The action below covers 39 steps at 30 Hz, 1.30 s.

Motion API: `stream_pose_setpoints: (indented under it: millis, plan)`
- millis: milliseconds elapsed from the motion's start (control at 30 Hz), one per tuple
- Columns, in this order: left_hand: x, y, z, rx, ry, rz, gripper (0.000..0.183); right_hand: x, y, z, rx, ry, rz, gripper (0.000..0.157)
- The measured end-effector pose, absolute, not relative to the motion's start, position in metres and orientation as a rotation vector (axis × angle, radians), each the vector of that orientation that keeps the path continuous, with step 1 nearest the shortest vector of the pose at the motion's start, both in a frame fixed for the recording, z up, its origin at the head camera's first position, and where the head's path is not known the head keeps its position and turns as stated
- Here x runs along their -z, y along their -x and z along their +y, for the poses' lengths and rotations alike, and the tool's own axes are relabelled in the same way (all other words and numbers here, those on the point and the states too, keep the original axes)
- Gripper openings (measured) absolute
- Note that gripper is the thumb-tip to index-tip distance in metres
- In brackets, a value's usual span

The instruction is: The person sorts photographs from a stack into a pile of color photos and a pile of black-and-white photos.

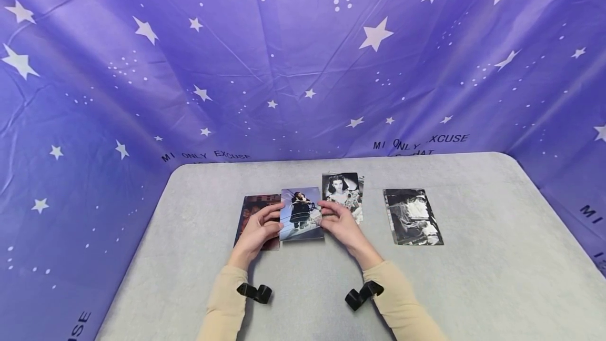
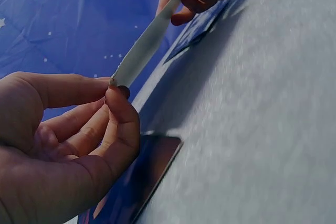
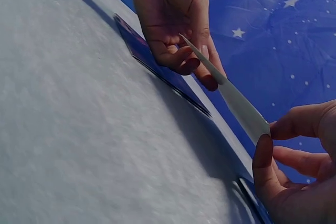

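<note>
Between both hands a photo card (image 1: 301, 214) is held up off the table, its picture of an embracing couple facing the head camera. The left hand (image 1: 257, 232) pinches its left edge between thumb and fingers. On the opposite edge, the right hand (image 1: 344, 226) pinches it the same way. Both wrist views show the card's pale back (image 2: 144, 48), slightly bowed. Under the left hand lies a dark reddish card (image 1: 245, 214), partly covered. Just beyond the right hand is a pile topped by a black-and-white portrait card (image 1: 342, 186).
Farther right, another small pile with a black-and-white card (image 1: 413, 217) on top lies on the grey table (image 1: 492, 257). A purple star-patterned cloth (image 1: 293, 67) hangs behind and along both sides. Each sleeve carries a black wrist camera (image 1: 255, 292).
</note>
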<state>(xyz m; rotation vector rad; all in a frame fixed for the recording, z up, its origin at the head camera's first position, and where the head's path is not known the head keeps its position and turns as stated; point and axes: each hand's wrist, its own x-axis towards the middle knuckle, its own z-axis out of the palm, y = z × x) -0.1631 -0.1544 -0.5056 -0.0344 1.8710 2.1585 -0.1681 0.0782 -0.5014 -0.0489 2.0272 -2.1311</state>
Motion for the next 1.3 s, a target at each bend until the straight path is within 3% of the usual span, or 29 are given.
stream_pose_setpoints:
  millis: [900,1167,1300]
  plan:
    - [0.502,0.145,-0.203,-1.957,0.071,2.183,0.054,0.504,0.154,0.027,1.966,0.337,2.236,0.051]
    - [0.507,0.14,-0.222,-1.999,-0.175,2.28,0.05,0.508,0.156,0.007,1.829,0.413,2.379,0.052]
    - [0.506,0.139,-0.224,-1.983,-0.171,2.329,0.051,0.51,0.157,0.0,1.765,0.427,2.426,0.054]
